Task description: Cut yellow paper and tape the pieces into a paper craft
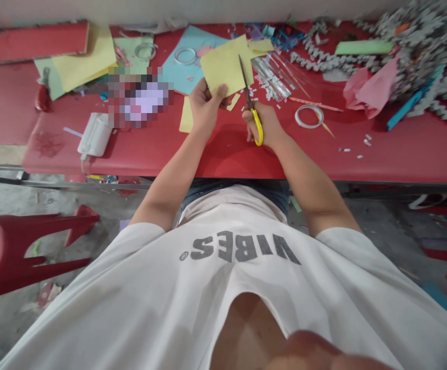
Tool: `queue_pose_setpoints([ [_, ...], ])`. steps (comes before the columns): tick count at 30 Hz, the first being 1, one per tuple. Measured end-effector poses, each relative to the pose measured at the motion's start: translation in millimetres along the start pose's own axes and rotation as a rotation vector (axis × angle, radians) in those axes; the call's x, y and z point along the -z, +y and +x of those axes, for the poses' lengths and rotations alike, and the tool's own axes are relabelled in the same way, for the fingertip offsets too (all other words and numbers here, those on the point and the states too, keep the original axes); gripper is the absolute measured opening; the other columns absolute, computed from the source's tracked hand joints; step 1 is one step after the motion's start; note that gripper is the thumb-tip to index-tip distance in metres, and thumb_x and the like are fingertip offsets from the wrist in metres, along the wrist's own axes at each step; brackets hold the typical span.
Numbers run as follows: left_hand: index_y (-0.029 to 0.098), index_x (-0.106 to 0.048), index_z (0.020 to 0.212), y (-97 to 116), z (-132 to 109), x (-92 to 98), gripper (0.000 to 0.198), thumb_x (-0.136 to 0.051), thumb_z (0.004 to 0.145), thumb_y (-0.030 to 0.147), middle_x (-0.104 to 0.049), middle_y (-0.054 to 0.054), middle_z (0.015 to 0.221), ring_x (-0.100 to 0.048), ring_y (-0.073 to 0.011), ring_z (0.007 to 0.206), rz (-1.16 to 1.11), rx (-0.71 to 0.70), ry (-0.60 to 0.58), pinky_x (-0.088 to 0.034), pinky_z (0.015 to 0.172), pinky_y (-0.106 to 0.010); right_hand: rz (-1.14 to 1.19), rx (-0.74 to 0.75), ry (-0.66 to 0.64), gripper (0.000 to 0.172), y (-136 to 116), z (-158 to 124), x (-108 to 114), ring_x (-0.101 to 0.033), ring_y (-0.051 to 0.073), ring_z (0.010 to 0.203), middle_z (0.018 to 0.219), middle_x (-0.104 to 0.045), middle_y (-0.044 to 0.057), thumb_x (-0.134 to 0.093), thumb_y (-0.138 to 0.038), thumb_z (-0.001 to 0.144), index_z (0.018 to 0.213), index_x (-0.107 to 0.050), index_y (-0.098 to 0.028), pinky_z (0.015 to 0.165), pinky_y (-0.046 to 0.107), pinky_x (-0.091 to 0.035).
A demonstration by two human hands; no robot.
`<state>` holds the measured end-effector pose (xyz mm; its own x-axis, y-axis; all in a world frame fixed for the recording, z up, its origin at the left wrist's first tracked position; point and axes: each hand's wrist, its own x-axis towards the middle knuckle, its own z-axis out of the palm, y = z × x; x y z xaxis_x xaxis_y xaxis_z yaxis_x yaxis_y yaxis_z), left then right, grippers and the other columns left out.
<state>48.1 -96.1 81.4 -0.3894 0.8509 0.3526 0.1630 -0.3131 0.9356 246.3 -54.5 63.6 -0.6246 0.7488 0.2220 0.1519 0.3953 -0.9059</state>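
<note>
A sheet of yellow paper is pinched at its lower edge by my left hand, thumb on top. Yellow-handled scissors are in my right hand, with fingers in the loops. The dark blades point away from me and lie across the right part of the yellow sheet; whether they are parted is hard to tell. Below the sheet, a narrow yellow strip lies between the hands. Another yellow piece rests on the table beside my left wrist.
On the red table are a white device with a cable, a tape roll, a pencil, and blue paper. Clear plastic strips lie behind the scissors. Silver garlands and pink paper crowd the right. A red chair stands left.
</note>
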Motion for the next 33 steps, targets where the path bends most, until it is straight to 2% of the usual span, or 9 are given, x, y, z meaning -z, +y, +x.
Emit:
queue_pose_setpoints([
  [3, 0.040, -0.062, 0.074, -1, 0, 0.0, 0.039, -0.066, 0.085, 0.077, -0.068, 0.005, 0.064, -0.070, -0.0219, 0.072, -0.023, -0.026, -0.026, -0.054, 0.065, -0.041, 0.087, 0.002, -0.063, 0.073, -6, -5, 1, -0.069, 0.021, 0.055, 0.060, -0.061, -0.003, -0.048, -0.098, 0.097, 0.104, -0.056, -0.026, 0.050, 0.031, -0.057],
  [9, 0.037, -0.064, 0.077, 1, -1, -2.0, 0.022, -0.076, 0.082, 0.056, -0.068, 0.003, 0.066, -0.069, -0.0218, 0.059, -0.124, -0.035, 0.078, -0.055, 0.057, -0.041, 0.174, -0.016, -0.058, 0.076, -12, -8, 1, -0.076, 0.024, 0.068, 0.068, -0.067, 0.000, -0.048, -0.102, 0.093, 0.106, -0.053, -0.027, 0.057, 0.033, -0.060],
  [14, 0.038, -0.063, 0.078, 3, -2, -3.0, 0.027, -0.072, 0.081, 0.063, -0.068, 0.002, 0.068, -0.070, -0.0237, 0.063, -0.042, -0.007, 0.059, -0.055, 0.060, -0.042, 0.162, -0.013, -0.026, 0.080, -11, -8, -2, -0.074, 0.025, 0.064, 0.067, -0.064, -0.001, -0.050, -0.103, 0.090, 0.108, -0.056, -0.025, 0.059, 0.035, -0.062],
  [17, 0.041, -0.065, 0.084, -2, -2, -3.0, 0.024, -0.073, 0.081, 0.064, -0.071, 0.004, 0.073, -0.068, -0.0218, 0.063, -0.086, -0.031, 0.030, -0.055, 0.061, -0.043, 0.139, -0.034, -0.009, 0.089, -10, -9, -2, -0.076, 0.027, 0.069, 0.070, -0.064, 0.000, -0.051, -0.108, 0.083, 0.111, -0.061, -0.025, 0.063, 0.038, -0.065],
  [20, 0.042, -0.067, 0.089, -6, -1, -3.0, 0.027, -0.079, 0.077, 0.062, -0.072, 0.007, 0.075, -0.066, -0.0184, 0.063, -0.133, 0.002, 0.000, -0.056, 0.063, -0.041, 0.123, -0.031, 0.002, 0.090, -10, -10, -1, -0.077, 0.029, 0.070, 0.069, -0.063, 0.000, -0.051, -0.109, 0.083, 0.112, -0.063, -0.024, 0.066, 0.040, -0.067],
  [24, 0.042, -0.068, 0.088, -5, -3, -3.9, 0.039, -0.079, 0.074, 0.076, -0.069, 0.007, 0.068, -0.063, -0.0170, 0.068, -0.083, 0.048, -0.062, -0.056, 0.066, -0.040, 0.116, -0.017, 0.009, 0.091, -7, -9, 0, -0.077, 0.028, 0.068, 0.066, -0.062, 0.000, -0.048, -0.108, 0.084, 0.112, -0.062, -0.023, 0.068, 0.040, -0.068],
  [26, 0.042, -0.069, 0.086, -2, -4, -4.5, 0.037, -0.075, 0.078, 0.077, -0.065, 0.005, 0.063, -0.065, -0.0187, 0.070, -0.047, 0.041, -0.092, -0.056, 0.066, -0.041, 0.112, -0.014, 0.020, 0.090, -6, -7, -1, -0.077, 0.027, 0.066, 0.065, -0.061, 0.000, -0.046, -0.108, 0.085, 0.111, -0.061, -0.023, 0.067, 0.038, -0.068],
  [30, 0.040, -0.068, 0.082, 3, -8, -5.9, 0.018, -0.076, 0.080, 0.056, -0.071, 0.002, 0.072, -0.069, -0.0237, 0.066, -0.071, 0.029, -0.086, -0.059, 0.061, -0.045, 0.092, 0.025, 0.042, 0.086, -9, -7, -2, -0.074, 0.026, 0.060, 0.062, -0.059, -0.001, -0.042, -0.107, 0.089, 0.107, -0.058, -0.025, 0.056, 0.035, -0.064],
  [33, 0.040, -0.067, 0.078, 8, -10, -7.0, 0.012, -0.078, 0.078, 0.046, -0.072, 0.003, 0.072, -0.070, -0.0251, 0.063, -0.087, 0.060, -0.063, -0.061, 0.061, -0.046, 0.054, 0.018, 0.039, 0.084, -18, -10, -1, -0.073, 0.026, 0.059, 0.062, -0.060, 0.000, -0.036, -0.106, 0.091, 0.105, -0.058, -0.026, 0.055, 0.037, -0.063],
])
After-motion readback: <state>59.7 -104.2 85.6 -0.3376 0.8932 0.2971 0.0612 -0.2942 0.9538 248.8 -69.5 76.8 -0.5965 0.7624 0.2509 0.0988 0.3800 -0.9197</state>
